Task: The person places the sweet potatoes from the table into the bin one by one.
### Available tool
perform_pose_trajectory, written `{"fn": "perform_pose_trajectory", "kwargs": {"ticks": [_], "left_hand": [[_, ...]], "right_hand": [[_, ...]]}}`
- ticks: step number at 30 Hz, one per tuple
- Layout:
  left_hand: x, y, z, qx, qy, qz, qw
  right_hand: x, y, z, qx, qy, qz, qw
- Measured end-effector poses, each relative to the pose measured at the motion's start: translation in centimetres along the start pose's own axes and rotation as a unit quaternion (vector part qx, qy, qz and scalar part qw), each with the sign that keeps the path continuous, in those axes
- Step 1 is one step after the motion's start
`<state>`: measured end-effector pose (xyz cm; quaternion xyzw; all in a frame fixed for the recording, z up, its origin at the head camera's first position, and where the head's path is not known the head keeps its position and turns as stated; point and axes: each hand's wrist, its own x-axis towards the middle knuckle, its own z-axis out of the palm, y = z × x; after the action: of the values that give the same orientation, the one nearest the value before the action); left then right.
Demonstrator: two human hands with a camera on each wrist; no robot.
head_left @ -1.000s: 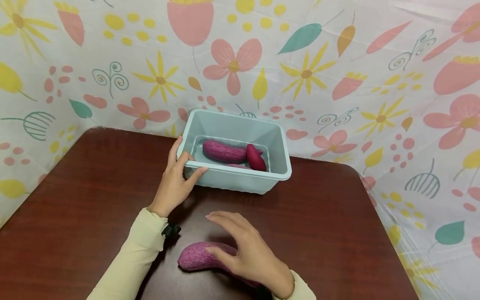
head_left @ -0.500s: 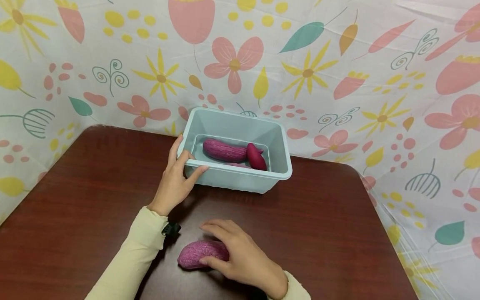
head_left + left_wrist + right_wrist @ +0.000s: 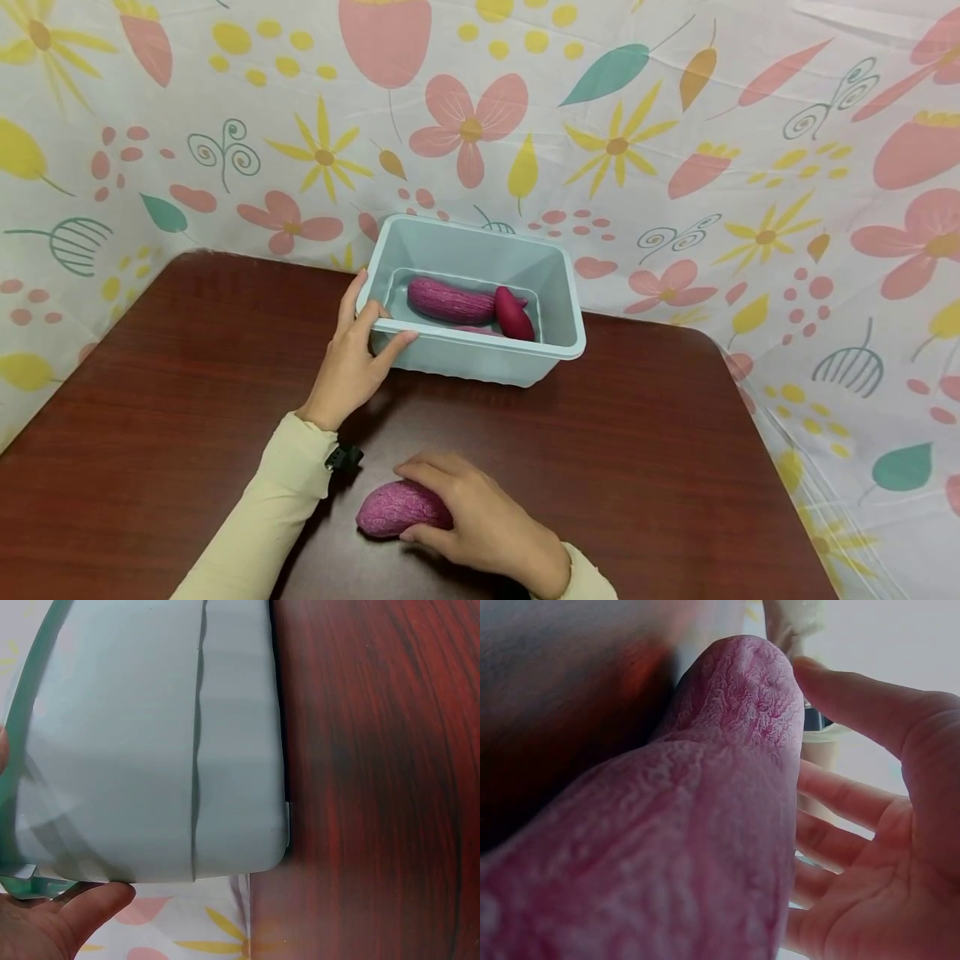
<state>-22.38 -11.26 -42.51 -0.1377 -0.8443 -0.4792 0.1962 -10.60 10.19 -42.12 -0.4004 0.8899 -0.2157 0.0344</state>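
My left hand [image 3: 347, 362] grips the near left corner of a light blue plastic bin [image 3: 480, 360], thumb against the front rim and fingers at the left side. In the left wrist view, fingers [image 3: 97, 907] lie at the bin's end wall [image 3: 127, 750]. A wrinkled purple sweet potato [image 3: 393, 508] lies on the table in front, its near end hidden by my right hand [image 3: 480, 521]. That hand curls over it, thumb on the near side and fingers on the far side. In the right wrist view, the sweet potato [image 3: 705, 825] fills the foreground beside the palm.
Inside the bin lie a long ridged purple piece [image 3: 450, 302], a smaller smooth dark red one [image 3: 513, 314] and part of another purple piece [image 3: 480, 331] behind the front wall. A flower-patterned cloth [image 3: 630, 208] stands behind the brown table [image 3: 637, 467].
My right hand has come down and left over the sweet potato, its fingers and thumb closing in round it. The left hand and the bin have stayed in place.
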Motion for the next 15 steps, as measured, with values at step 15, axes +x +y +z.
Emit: {"fn": "perform_pose_trajectory", "kwargs": {"ticks": [15], "left_hand": [[0.02,0.03,-0.08,0.003,0.002,0.005,1.0]], "right_hand": [[0.05,0.26,0.53,0.0,-0.028,-0.008,1.0]]}}
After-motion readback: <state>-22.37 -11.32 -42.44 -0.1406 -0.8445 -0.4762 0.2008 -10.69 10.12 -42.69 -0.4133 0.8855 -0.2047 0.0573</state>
